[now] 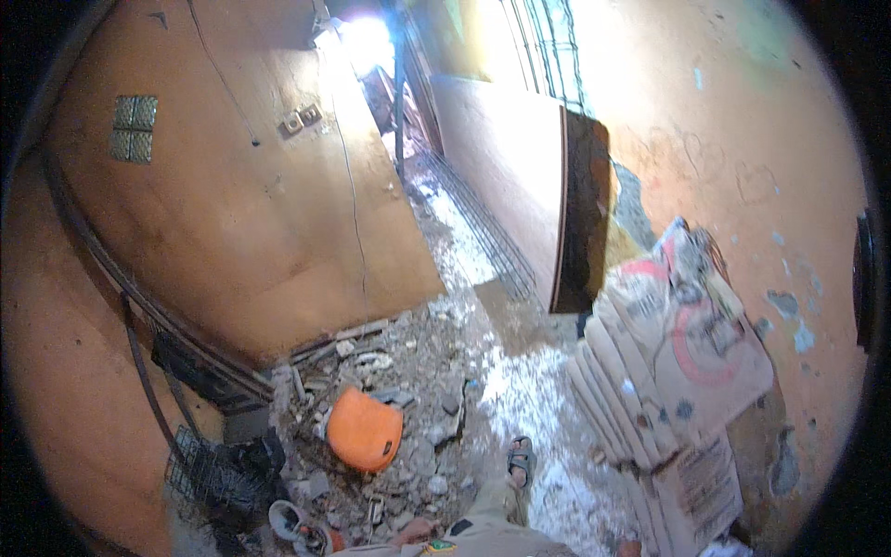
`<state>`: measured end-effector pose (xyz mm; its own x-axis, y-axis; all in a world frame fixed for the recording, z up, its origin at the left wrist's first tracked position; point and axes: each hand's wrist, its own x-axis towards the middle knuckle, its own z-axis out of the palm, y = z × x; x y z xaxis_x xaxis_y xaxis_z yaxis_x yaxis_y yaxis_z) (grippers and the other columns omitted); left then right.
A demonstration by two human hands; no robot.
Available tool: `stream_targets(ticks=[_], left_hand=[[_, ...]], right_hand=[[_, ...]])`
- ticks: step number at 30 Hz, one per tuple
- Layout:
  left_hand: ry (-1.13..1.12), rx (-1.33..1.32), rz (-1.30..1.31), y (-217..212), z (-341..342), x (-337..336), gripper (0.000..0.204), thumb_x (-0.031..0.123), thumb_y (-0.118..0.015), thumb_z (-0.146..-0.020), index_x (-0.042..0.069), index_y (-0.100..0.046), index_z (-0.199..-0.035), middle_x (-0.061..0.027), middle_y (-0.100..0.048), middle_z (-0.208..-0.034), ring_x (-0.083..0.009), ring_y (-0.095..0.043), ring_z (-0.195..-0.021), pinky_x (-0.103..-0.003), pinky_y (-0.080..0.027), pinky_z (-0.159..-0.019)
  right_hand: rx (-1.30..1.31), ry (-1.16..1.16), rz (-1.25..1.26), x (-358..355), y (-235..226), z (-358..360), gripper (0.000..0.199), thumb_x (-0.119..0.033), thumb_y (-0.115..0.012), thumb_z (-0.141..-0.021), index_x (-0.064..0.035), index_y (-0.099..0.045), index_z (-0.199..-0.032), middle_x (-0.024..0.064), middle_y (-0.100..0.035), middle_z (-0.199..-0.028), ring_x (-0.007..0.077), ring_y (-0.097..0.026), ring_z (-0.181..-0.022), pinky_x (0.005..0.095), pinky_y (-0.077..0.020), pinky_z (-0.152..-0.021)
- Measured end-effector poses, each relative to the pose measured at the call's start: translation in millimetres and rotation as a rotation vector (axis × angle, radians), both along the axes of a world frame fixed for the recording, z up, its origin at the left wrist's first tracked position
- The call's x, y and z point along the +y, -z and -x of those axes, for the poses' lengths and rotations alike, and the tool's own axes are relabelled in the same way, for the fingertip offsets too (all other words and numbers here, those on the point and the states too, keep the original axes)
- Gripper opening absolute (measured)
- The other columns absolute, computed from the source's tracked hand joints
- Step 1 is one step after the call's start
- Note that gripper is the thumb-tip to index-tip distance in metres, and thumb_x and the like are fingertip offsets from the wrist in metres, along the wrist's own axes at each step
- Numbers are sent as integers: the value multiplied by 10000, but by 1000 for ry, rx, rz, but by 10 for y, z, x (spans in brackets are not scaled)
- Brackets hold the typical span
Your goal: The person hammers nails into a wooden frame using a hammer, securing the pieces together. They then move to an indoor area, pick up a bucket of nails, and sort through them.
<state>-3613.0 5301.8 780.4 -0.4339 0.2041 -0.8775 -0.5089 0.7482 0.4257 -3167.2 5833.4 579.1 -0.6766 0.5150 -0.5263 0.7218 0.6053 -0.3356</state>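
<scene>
Big orange walls (213, 213) stand on the left and the right. A tall board (520, 186) leans on the right wall, far from the person. A stack of sacks (668, 353) leans on the right wall, nearer. The floor (529, 390) runs down the middle, grey and white with dust. A pile of rubble (418, 408) lies on the left part of the floor. An orange pan (364, 429) sits on the rubble, near the person. A black wire rack (209, 473) lies left of the pan, low by the left wall. The person's foot in a sandal (521, 460) stands on the floor, right of the pan. Neither hand shows, so the grip of each one is out of sight.
</scene>
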Motion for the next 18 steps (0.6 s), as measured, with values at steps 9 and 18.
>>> stream_targets(ticks=[9, 18], left_hand=[[-287, -45, -118, -119, 2687, 914, 310, 253, -699, -705, 94, -679, -971, -80, -683, -874, -239, -660, -736, -387, -517, -661], [-272, 731, 66, -59, 5936, 1597, 309, 137, -694, -720, -2, -659, -993, -179, -676, -863, -245, -677, -730, -354, -541, -661]], right_hand=[[68, -70, 173, 813, -1177, 4835, 320, -353, -586, -835, -94, -666, -1004, 183, -635, -958, 330, -655, -814, 526, -514, -708], [87, -48, 317, 1640, -1216, 7206, 243, -281, -591, -840, -60, -672, -900, 144, -640, -812, 326, -646, -779, 499, -509, -676]])
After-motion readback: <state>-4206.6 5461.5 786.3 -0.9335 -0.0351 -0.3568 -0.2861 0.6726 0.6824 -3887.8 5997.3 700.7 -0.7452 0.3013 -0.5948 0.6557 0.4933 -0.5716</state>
